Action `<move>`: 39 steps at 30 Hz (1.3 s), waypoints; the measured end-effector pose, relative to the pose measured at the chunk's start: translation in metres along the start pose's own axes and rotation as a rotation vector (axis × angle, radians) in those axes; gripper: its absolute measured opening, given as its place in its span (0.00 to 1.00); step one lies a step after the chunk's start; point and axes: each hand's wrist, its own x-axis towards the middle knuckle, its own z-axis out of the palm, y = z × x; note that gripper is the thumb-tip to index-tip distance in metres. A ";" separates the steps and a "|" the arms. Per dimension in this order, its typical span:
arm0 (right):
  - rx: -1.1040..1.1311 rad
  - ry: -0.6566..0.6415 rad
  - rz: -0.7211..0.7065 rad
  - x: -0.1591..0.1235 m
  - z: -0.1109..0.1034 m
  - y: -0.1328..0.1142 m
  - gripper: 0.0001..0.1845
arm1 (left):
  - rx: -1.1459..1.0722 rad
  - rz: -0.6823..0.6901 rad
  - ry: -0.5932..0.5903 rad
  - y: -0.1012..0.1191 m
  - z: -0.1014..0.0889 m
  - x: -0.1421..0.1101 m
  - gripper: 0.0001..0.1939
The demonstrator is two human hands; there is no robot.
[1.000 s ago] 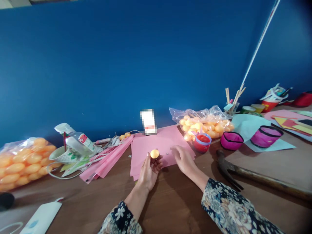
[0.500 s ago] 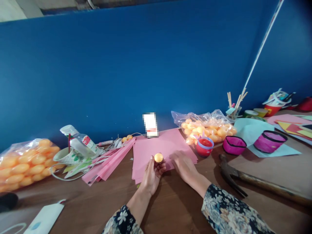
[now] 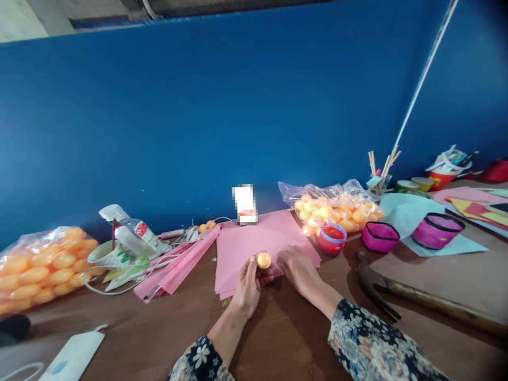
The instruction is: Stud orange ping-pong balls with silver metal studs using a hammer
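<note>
"Because the desk [image 3: 278, 333] is so crowded, where is the small orange ball [image 3: 264, 260]?"

"It sits in the left hand [image 3: 248, 288], gripped between thumb and fingers, near the front edge of the pink paper [image 3: 254, 235]."

"And the right hand [image 3: 299, 270]?"

"Just beside the ball, its fingers curled downward at the paper's right part. Whether it pinches anything, one cannot tell."

"What lies around them?"

"Beyond the right hand stands a red cup [image 3: 332, 246] with a lavender rim, in front of a clear bag of orange balls [image 3: 349, 214]. A hammer [image 3: 420, 296] lies farther right, near a magenta ring [image 3: 380, 241]. On the far left is another bag [image 3: 47, 264] of such balls, with pink strips [image 3: 182, 267] between it and the paper."
</note>
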 end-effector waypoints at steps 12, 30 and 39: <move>-0.019 0.015 0.016 -0.001 0.004 0.000 0.07 | 0.005 0.001 -0.017 0.000 0.000 0.000 0.20; -0.005 -0.027 0.028 0.000 -0.001 -0.002 0.08 | 0.010 0.020 -0.046 -0.003 -0.002 0.002 0.23; 0.042 -0.034 0.022 -0.002 0.000 0.000 0.08 | 0.013 0.018 -0.031 0.000 0.000 0.000 0.21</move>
